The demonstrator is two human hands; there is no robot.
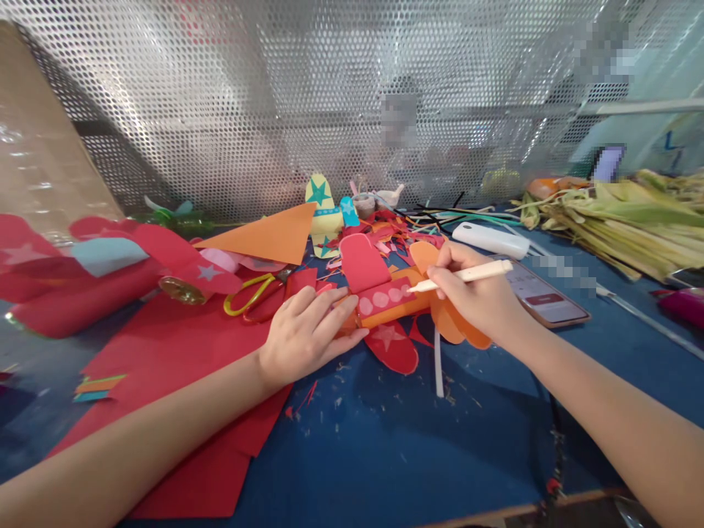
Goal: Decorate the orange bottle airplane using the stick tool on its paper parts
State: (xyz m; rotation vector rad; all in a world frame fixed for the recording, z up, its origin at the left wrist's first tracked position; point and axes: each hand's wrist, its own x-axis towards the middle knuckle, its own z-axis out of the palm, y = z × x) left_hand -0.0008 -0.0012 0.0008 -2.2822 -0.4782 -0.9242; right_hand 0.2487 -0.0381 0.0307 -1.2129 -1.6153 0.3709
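Observation:
A red and orange paper airplane (385, 295) lies on the blue table, with a row of pale pink dots on a red strip along its body and a faint star on its lower wing. My left hand (309, 330) has its fingers and thumb around the plane's left end, which they partly hide. Between the fingertips of my right hand (467, 290) is a cream-coloured marker pen (473, 273). Its tip meets the right part of the dotted strip. Orange rounded paper tail pieces (449, 323) show below my right hand.
Red paper sheets (203, 440) lie under my left forearm. Beyond are yellow-handled scissors (250, 293), an orange sheet (264, 233), paper scraps (393, 229) and a larger red plane (93, 282). A phone (550, 297), white device (491, 240) and dried husks (621, 220) sit right; perforated metal (264, 95) stands behind.

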